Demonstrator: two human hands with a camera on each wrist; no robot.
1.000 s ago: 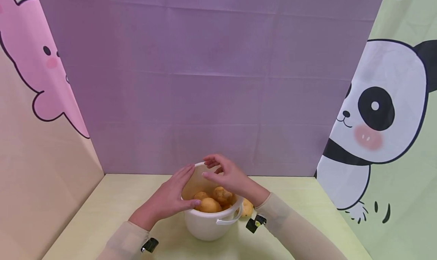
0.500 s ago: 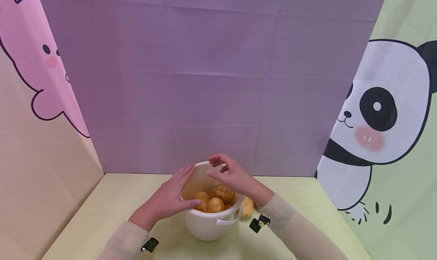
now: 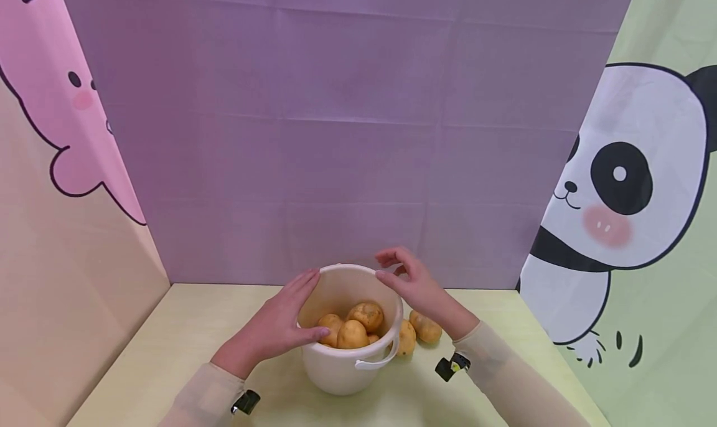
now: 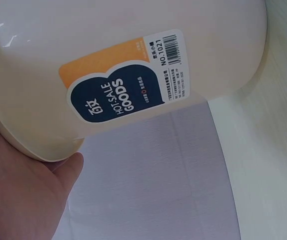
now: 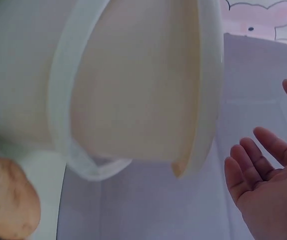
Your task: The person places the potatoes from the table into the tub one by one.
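Note:
A cream-white plastic bucket (image 3: 343, 371) stands on the table, with several potatoes (image 3: 353, 335) inside. My left hand (image 3: 274, 327) holds its left rim, the thumb reaching over the near edge and the fingers along the far left side. In the left wrist view, a printed label (image 4: 126, 77) shows on the bucket's wall. My right hand (image 3: 420, 290) hovers by the far right rim, holding nothing, its fingers loosely bent. Under the right forearm, two more potatoes lie on the table beside the bucket: one potato (image 3: 406, 338) close to its wall, another potato (image 3: 426, 326) further right.
The bucket's white handle (image 3: 378, 360) hangs down on its right front side. A purple cloth (image 3: 358, 134) backs the pale wooden table (image 3: 224, 309). Printed side cloths show a panda (image 3: 622, 178) at right and a pink animal (image 3: 45, 91) at left.
My right hand has moved from above the bucket's opening to the right, past its rim, uncovering the second potato outside. Potatoes inside have shifted. My left hand stays at the rim.

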